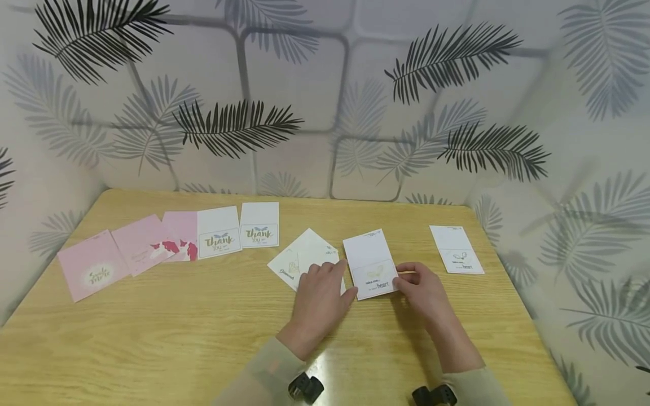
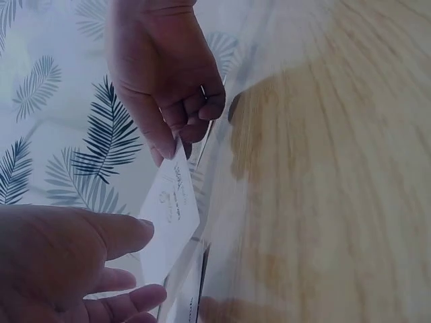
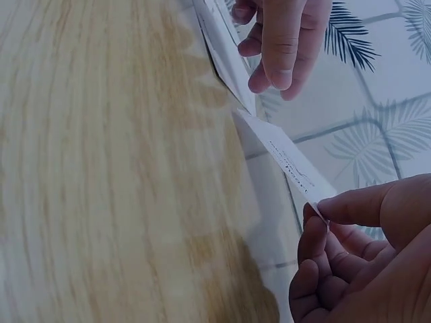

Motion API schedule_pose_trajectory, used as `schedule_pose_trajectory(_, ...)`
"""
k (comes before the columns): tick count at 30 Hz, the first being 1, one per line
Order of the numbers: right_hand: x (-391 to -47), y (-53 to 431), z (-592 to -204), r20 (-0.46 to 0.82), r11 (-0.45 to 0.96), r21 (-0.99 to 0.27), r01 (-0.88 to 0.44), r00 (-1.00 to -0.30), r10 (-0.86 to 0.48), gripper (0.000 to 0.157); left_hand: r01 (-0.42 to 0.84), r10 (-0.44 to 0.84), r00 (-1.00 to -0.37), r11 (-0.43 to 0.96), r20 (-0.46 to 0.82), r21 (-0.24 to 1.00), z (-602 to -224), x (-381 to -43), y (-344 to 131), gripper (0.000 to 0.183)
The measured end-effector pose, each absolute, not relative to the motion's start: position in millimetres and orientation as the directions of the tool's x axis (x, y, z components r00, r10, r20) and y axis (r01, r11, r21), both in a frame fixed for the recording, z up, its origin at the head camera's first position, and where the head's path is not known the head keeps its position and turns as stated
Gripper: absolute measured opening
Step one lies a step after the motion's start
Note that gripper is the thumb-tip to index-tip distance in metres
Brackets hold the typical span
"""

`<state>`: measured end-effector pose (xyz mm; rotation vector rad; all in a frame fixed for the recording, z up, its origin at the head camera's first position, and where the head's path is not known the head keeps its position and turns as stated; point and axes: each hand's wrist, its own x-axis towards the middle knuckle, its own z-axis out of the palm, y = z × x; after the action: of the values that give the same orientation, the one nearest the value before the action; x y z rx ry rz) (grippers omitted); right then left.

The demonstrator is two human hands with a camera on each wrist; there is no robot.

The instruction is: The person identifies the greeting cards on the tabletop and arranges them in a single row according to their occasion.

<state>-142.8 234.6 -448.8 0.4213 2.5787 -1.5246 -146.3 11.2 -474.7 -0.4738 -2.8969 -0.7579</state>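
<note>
Between thumb and fingers, my right hand [image 1: 425, 293] pinches the lower right edge of a white greeting card [image 1: 367, 254] with a gold drawing and "heart" lettering. That card tilts up from the table in the right wrist view, its near corner held by my right fingers [image 3: 353, 205]. My left hand [image 1: 320, 299] reaches over white cards [image 1: 307, 245] lying turned at an angle, its thumb beside the held card's lower left corner. From the left wrist view, the left thumb [image 2: 124, 232] lies extended next to the card, with the other fingers loosely bent.
Two white "Thank you" cards [image 1: 260, 225] lie left of the middle. Beside them, pink cards [image 1: 96, 262] overlap in a row toward the table's left edge. Another white "heart" card [image 1: 456, 248] lies far right. A leaf-patterned backdrop [image 1: 294, 163] borders the wooden table [image 1: 152, 338].
</note>
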Motion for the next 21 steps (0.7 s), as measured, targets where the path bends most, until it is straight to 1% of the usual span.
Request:
schedule_pose_trajectory(6, -140.6, 241.2, -444.4, -0.242, 0.377, -0.875, 0.305, -0.948, 0.207, 0.036, 0.322, 0.266, -0.947, 0.762, 0.181, 0.562, -470.6, -144.4, 19.1, 0.049)
schedule_pose_trajectory(9, -141.2, 244.5, -441.9, -0.244, 0.345, -0.888, 0.305, -0.947, 0.209, 0.037, 0.331, 0.272, -0.944, 0.743, 0.19, 0.581, -468.9, -145.0, 24.7, 0.044)
schedule_pose_trajectory(13, -141.6, 249.1, -439.2, -0.233, 0.347, -0.89, 0.297, -0.949, 0.214, 0.037, 0.337, 0.269, -0.941, 0.729, 0.204, 0.595, -468.1, -147.1, 32.9, 0.038)
schedule_pose_trajectory(21, -140.9, 261.6, -435.9, -0.227, 0.377, -0.873, 0.31, -0.941, 0.249, 0.038, 0.355, 0.263, -0.935, 0.707, 0.239, 0.612, -465.1, -150.7, 51.2, 0.039)
